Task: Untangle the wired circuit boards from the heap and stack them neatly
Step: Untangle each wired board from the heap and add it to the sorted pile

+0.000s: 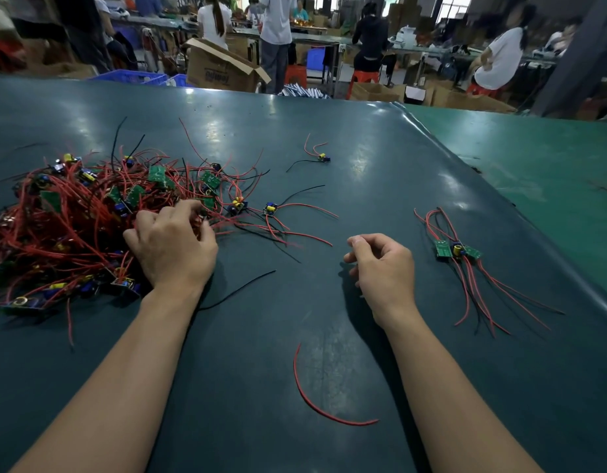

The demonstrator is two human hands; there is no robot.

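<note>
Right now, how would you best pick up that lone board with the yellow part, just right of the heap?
Pinch the lone board itself by its edges, coming from above with the right hand. It lies flat, apart from the heap, and its red and black wires splay outward, so pulling those would probably drag it.

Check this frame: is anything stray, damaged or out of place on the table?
Yes. A loose red wire lies alone near the table's front, attached to no board, and a black wire lies loose by the left hand. One wired board sits apart from the heap.
</note>
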